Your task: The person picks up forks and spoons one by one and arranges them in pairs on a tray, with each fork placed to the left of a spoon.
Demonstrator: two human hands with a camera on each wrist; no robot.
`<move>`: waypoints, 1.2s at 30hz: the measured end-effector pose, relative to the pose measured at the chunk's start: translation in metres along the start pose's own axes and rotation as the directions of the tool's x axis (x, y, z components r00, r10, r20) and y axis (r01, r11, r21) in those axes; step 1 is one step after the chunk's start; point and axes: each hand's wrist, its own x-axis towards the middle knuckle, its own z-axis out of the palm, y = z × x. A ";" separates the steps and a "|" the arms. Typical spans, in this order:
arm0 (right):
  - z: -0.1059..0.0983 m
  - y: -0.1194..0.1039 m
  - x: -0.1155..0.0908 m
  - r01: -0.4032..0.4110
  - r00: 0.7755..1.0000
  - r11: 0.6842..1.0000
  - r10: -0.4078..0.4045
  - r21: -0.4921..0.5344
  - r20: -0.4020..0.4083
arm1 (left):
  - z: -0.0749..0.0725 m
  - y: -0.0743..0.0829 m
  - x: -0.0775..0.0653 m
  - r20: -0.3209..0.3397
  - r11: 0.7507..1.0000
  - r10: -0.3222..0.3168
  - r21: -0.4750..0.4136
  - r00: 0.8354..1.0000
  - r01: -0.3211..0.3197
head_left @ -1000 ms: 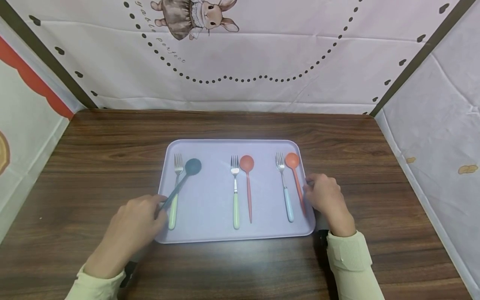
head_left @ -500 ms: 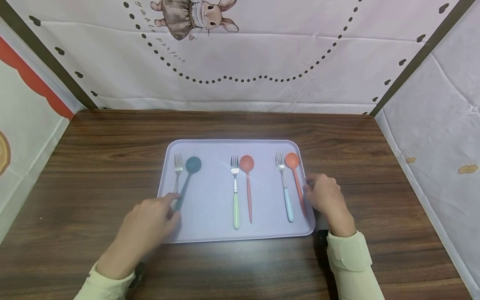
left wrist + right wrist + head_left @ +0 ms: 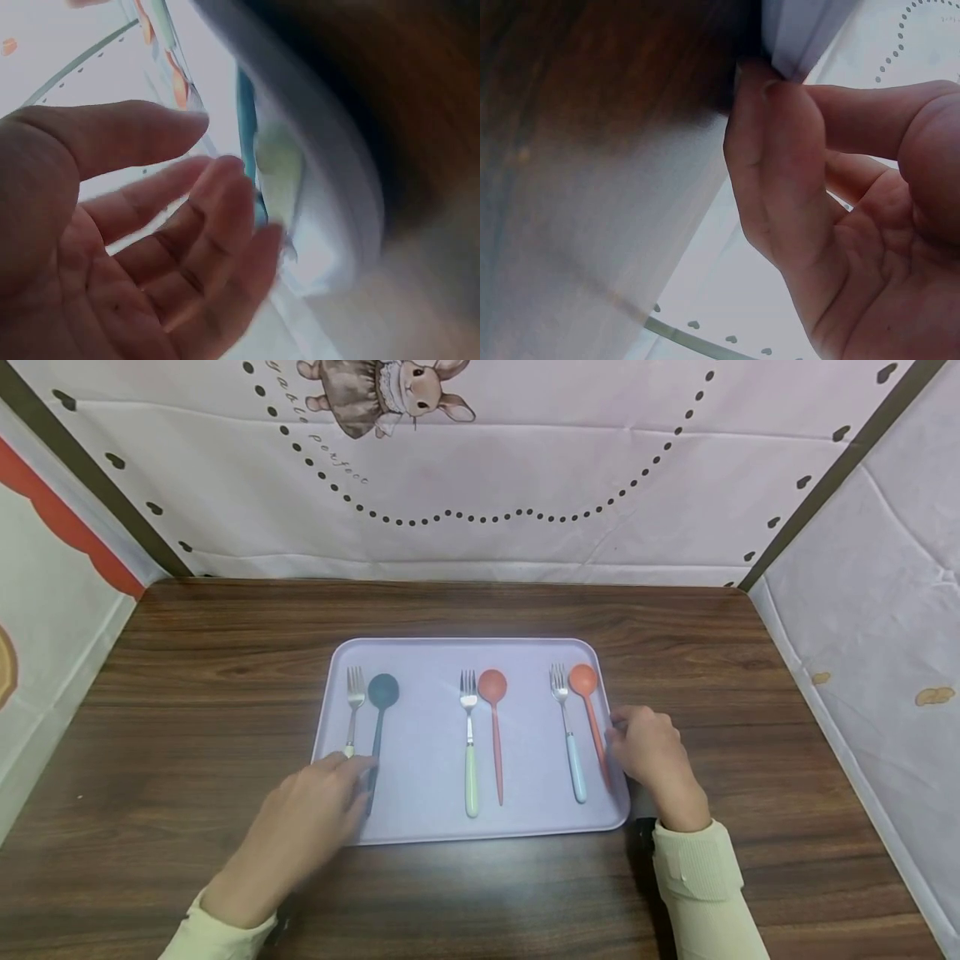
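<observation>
A pale lilac tray (image 3: 420, 822) carries three fork-and-spoon pairs. My left hand (image 3: 303, 818) hovers over its front-left corner, above the handles of the left fork (image 3: 356, 692) and the teal spoon (image 3: 383, 692). In the left wrist view, the left thumb and loosely bent fingers (image 3: 229, 202) stand apart with nothing between them; the spoon's teal handle (image 3: 247, 112) and the fork's pale green handle (image 3: 279, 161) lie beyond. My right hand (image 3: 651, 760) holds the tray's right rim, its fingertips (image 3: 791, 112) meeting the thumb at the edge in the right wrist view.
In the tray's middle lie a green-handled fork (image 3: 471, 768) and a pink spoon (image 3: 492, 687). At its right are a blue-handled fork (image 3: 575, 768) and an orange spoon (image 3: 583, 680). Under everything is a dark wooden table (image 3: 202, 693), backed by a printed cloth (image 3: 540, 468).
The teal spoon's handle has swung right, off the fork, and now lies nearly parallel to it. My left hand moved right with it and let go. My right hand stayed at the tray's rim.
</observation>
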 end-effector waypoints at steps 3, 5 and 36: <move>-0.001 -0.001 0.000 -0.003 1.000 1.000 0.003 -0.001 0.003 | -0.001 -0.006 -0.001 -0.008 0.995 0.099 0.035 0.995 -0.098; -0.001 -0.001 0.000 -0.002 1.000 1.000 0.002 0.000 0.003 | -0.001 -0.009 -0.002 0.022 0.989 0.142 0.047 0.990 -0.143; 0.000 -0.001 0.000 -0.011 1.000 1.000 0.011 -0.013 -0.007 | 0.005 -0.008 0.007 0.062 0.988 0.131 0.069 0.989 -0.135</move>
